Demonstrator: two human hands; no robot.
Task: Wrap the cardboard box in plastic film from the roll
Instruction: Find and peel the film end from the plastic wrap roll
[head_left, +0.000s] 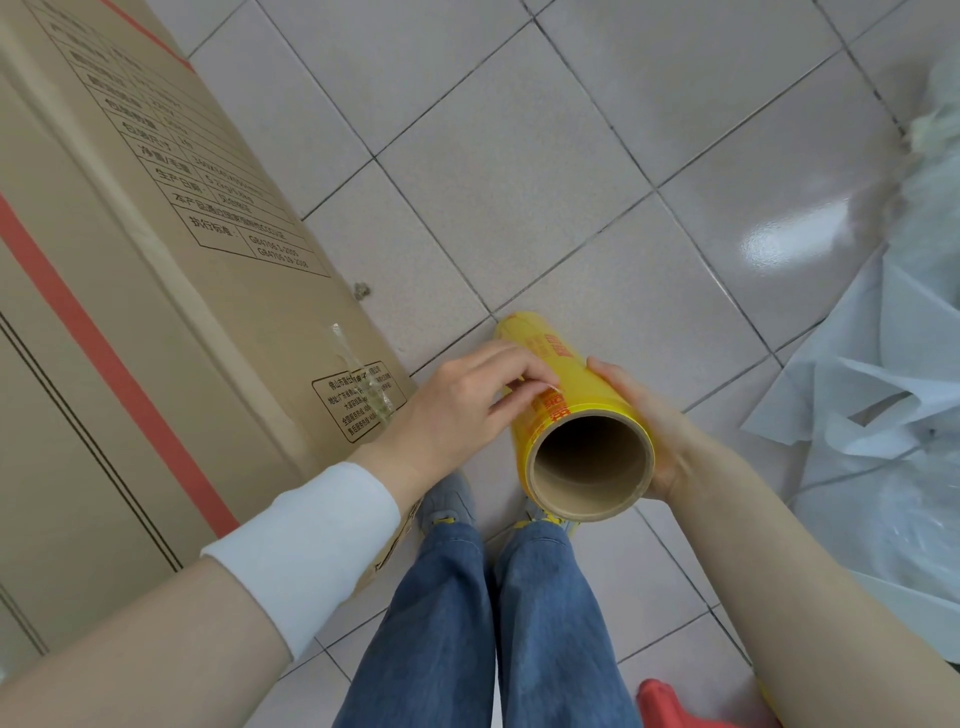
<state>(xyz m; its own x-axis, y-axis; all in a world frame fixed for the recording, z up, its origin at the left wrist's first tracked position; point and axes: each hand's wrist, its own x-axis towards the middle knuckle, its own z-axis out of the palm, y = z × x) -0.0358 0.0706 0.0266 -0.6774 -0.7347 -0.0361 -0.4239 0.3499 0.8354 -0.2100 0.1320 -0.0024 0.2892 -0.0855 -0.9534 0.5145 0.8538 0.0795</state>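
A tall cardboard box (130, 291) with red stripes and printed labels stands on the tiled floor at the left. In front of me I hold a yellow roll of plastic film (566, 410), its open cardboard core facing me. My right hand (649, 431) grips the roll from the right side. My left hand (467, 405) lies on the roll's left side, fingertips pinching at the film edge on its surface. No film is pulled out.
Crumpled white paper and clear plastic sheeting (893, 415) lie on the floor at the right. A red object (675, 706) shows at the bottom edge. My legs in blue jeans (493, 623) stand below the roll. Pale tiled floor (519, 182) stretches ahead.
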